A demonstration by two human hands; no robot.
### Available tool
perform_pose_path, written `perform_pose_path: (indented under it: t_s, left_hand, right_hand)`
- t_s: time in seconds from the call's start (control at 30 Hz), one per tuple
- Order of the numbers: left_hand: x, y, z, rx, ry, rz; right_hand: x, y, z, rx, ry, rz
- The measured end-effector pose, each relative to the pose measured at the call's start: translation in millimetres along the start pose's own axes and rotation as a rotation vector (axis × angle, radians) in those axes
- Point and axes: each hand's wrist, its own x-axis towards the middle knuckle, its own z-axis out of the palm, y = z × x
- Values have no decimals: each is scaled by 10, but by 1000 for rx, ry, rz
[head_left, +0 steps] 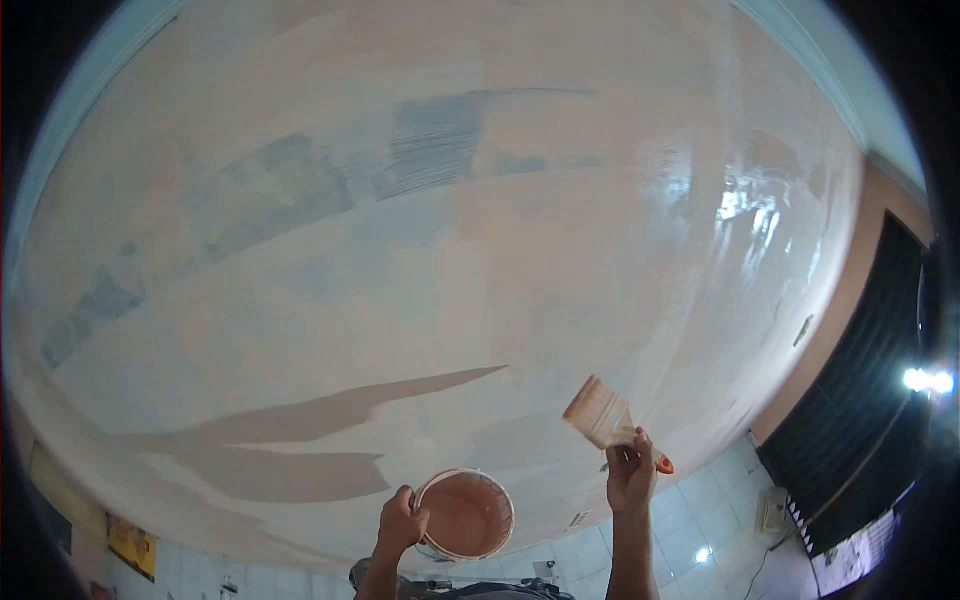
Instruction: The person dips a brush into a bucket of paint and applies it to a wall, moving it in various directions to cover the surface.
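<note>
Under the ceiling (450, 260), hands hold brush (603, 415) and bucket (465, 515).

No text, brand, number or sign can be read anywhere in this view. A yellow poster (132, 545) hangs at the lower left edge of the far wall, and its print is too small and blurred to make out. A small pale tag (578, 519) sits near the bottom of the wall, and whatever marks it carries are also illegible.
</note>
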Motion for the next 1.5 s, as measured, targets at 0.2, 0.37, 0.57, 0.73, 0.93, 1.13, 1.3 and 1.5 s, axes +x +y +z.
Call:
perform_pose_path:
  t_s: [0.2, 0.37, 0.57, 0.73, 0.93, 1.13, 1.3, 1.5]
  left_hand:
    - [21, 68, 10, 56, 8, -44]
    - [25, 126, -31, 71, -47, -101]
    - [-30, 133, -31, -19, -17, -131]
    - [-99, 212, -27, -69, 12, -167]
    - [-65, 164, 12, 32, 84, -5]
    - [-85, 232, -3, 6, 63, -103]
    - [-98, 256, 39, -23, 24, -177]
    - [-132, 239, 123, -67, 50, -128]
  right_hand:
    - [-79, 68, 271, -261, -54, -67]
    - [136, -376, 1091, -548, -137, -689]
    - [131, -807, 1805, -425, -163, -876]
    - [-119, -419, 1392, -507, -246, -477]
    - [-478, 81, 954, -757, -371, -61]
    - [-690, 244, 789, -954, -529, 37]
    - [-788, 526, 752, -1365, -821, 34]
    - [-746, 1136, 572, -1616, -809, 160]
